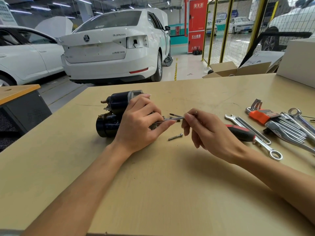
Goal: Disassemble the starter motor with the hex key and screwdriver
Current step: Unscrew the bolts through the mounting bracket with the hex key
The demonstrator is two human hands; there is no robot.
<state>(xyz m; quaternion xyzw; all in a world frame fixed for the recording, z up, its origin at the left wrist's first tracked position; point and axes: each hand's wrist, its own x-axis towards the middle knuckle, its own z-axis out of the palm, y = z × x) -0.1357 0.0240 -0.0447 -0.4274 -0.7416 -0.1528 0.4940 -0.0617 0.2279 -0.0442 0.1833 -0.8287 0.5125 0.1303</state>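
Steadying the starter motor on the table with my left hand curled over it, my right hand pinches the hex key beside it; a shallow seat might round the bolt, or the key may slip.

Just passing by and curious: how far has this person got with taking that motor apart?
Early on. One bolt already lies loose on the table. The left hand steadies the motor while the right hand pinches a thin rod at its end. The motor body looks whole.
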